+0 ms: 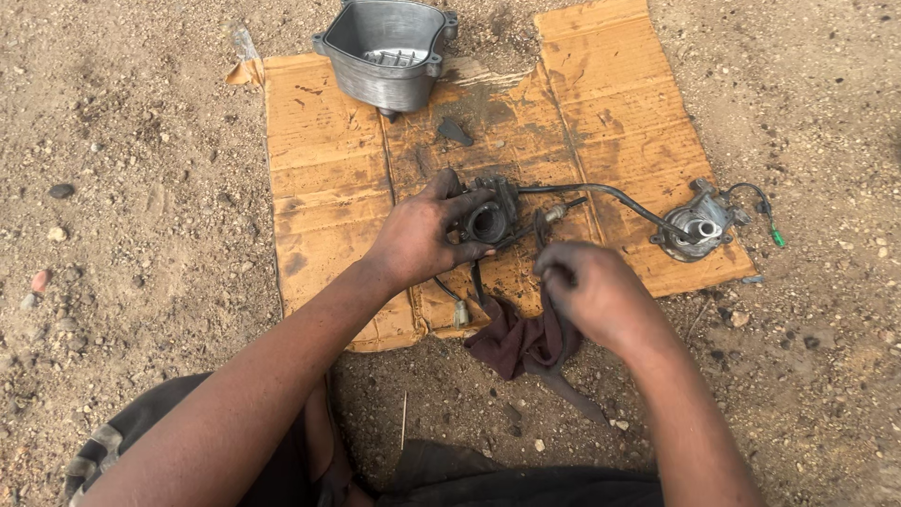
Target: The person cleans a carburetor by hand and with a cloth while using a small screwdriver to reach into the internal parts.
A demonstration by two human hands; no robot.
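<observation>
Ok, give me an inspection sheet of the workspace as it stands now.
Surface: stained cardboard sheet on dirt ground.
Job's things: carburetor body gripped by left hand; dark red rag under right hand.
Clutter: grey metal cover at top; second small metal part at right.
Grippers: both hands closed; what the right pinches cannot be told.
Cables: black hose linking both parts; green-tipped wire.
Surroundings: pebbles, bare soil.

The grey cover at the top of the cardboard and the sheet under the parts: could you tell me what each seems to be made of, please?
The grey cover looks like cast metal, likely aluminium: dull silver sheen, thick walls, moulded bolt lugs. The sheet is corrugated cardboard: tan, creased into panels, torn edges, dark oily stains.
</observation>
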